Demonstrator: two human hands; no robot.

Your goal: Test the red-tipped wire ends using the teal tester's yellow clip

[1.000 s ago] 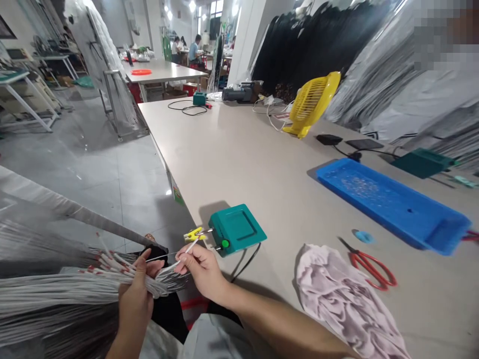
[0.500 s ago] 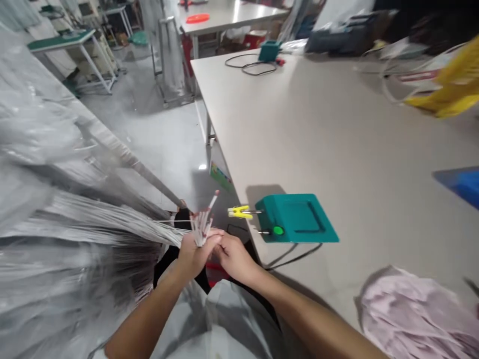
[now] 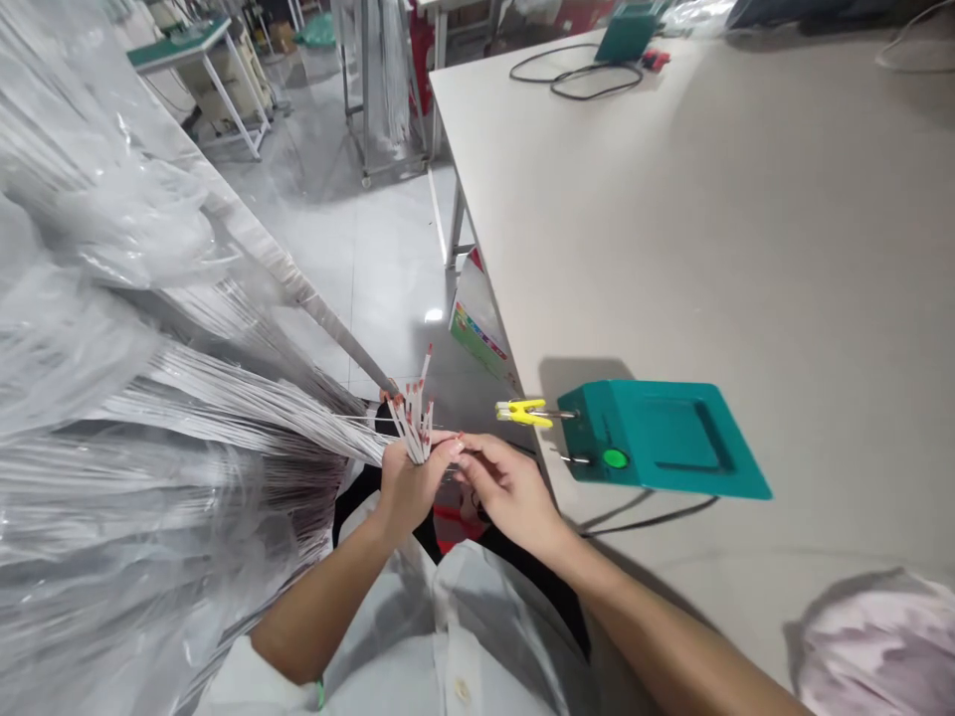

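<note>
My left hand (image 3: 409, 489) is closed around a bundle of thin white wires (image 3: 415, 423), whose reddish-brown ends stick up above the fist. Fingertips of my right hand (image 3: 514, 489) meet the left thumb and fingers in a pinch; what lies between them is too small to make out. More white wires (image 3: 246, 398) run from the left toward my left hand. Right of the hands, at the table edge, sits a teal device (image 3: 657, 438) with a green button (image 3: 616, 458). A yellow clip (image 3: 524, 412) is on a metal prong at its left side.
The white table (image 3: 671, 249) fills the right side. At its back are a second teal device (image 3: 628, 32) and a looped black cable (image 3: 578, 78). Pink cloth (image 3: 880, 646) lies at lower right. A metal rail (image 3: 298, 283) and plastic-wrapped wires (image 3: 75, 328) stand at left.
The view has shifted, so the table and device appear farther right. My right hand has drawn slightly away from the left, its fingertips still meeting it. The left hand keeps holding the bundle.
</note>
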